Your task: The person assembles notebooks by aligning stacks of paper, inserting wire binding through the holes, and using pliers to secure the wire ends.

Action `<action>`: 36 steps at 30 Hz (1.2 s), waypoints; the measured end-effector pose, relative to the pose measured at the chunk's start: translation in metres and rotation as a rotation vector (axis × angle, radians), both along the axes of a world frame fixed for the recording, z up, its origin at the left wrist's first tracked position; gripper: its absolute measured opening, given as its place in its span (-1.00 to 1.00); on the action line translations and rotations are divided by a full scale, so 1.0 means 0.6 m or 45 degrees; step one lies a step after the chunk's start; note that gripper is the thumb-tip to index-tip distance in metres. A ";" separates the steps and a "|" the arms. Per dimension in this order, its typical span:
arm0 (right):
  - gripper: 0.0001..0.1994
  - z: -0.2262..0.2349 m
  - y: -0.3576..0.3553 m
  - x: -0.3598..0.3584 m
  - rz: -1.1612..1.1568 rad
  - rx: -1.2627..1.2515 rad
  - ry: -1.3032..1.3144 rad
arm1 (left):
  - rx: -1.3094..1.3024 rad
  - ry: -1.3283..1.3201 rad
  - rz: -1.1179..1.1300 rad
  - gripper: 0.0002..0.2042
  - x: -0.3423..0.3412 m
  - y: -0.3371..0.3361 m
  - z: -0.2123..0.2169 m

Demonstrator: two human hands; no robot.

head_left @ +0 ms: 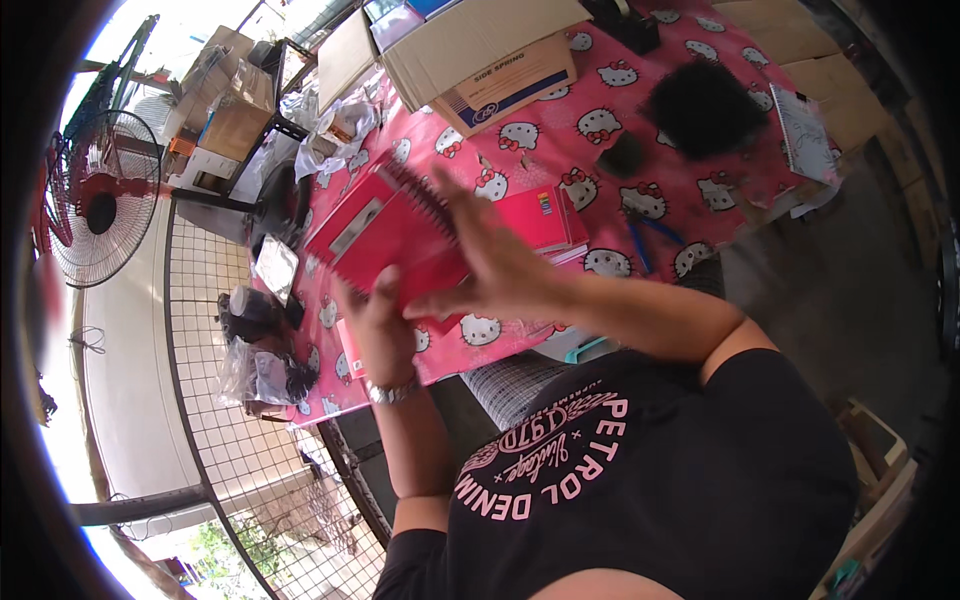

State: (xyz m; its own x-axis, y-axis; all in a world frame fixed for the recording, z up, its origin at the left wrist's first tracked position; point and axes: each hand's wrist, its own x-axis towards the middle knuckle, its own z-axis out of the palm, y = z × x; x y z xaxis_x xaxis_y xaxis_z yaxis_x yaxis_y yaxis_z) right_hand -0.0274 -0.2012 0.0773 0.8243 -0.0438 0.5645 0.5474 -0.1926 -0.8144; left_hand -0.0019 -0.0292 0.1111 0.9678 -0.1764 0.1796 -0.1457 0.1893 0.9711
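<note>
Both my hands hold a red spiral-bound notebook (395, 240), tilted above the table, with a pale rectangular label on its cover. My left hand (375, 315), with a metal watch at the wrist, grips the lower left part, thumb across the cover. My right hand (492, 262) is bent round the side nearest the dark coil binding, its fingers slightly smeared by motion. Whether more than one notebook is in the hold I cannot tell. Just right of my hands, a stack of red notebooks (540, 217) lies on the table, partly behind my right forearm.
A pink patterned cloth (519, 136) covers the table. An open cardboard box (510, 85) stands at the back. To the right lie a blue-handled tool (641, 242), a black fuzzy heap (705, 110) and a white pad (803, 135). A fan (100, 212) stands left, beside a wire grid.
</note>
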 end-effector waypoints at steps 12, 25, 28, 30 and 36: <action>0.30 -0.086 -0.187 0.013 -0.038 -0.128 -0.111 | 0.111 -0.370 -0.084 0.08 0.054 -0.169 -0.115; 0.03 -0.132 -0.180 0.018 -0.075 -0.122 -0.031 | 0.013 0.015 -0.283 -0.18 0.038 -0.191 -0.153; -0.07 -0.122 -0.181 0.029 -0.096 -0.298 0.066 | 0.031 -0.128 -0.258 -0.38 0.048 -0.186 -0.143; -0.14 -0.070 -0.188 0.031 -0.033 -0.390 0.094 | 0.005 -0.204 -0.162 -0.41 0.049 -0.176 -0.144; -0.13 0.050 -0.104 0.068 0.054 -0.472 -0.146 | -0.222 -0.038 -0.017 -0.48 0.065 -0.050 -0.050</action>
State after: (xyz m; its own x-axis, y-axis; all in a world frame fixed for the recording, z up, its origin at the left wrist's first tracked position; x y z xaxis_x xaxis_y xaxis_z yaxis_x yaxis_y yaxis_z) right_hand 0.0134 -0.2635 0.1071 0.7516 0.2132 0.6243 0.6447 -0.4376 -0.6268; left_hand 0.0372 -0.0591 0.0812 0.9594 -0.1527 0.2370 -0.1702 0.3563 0.9187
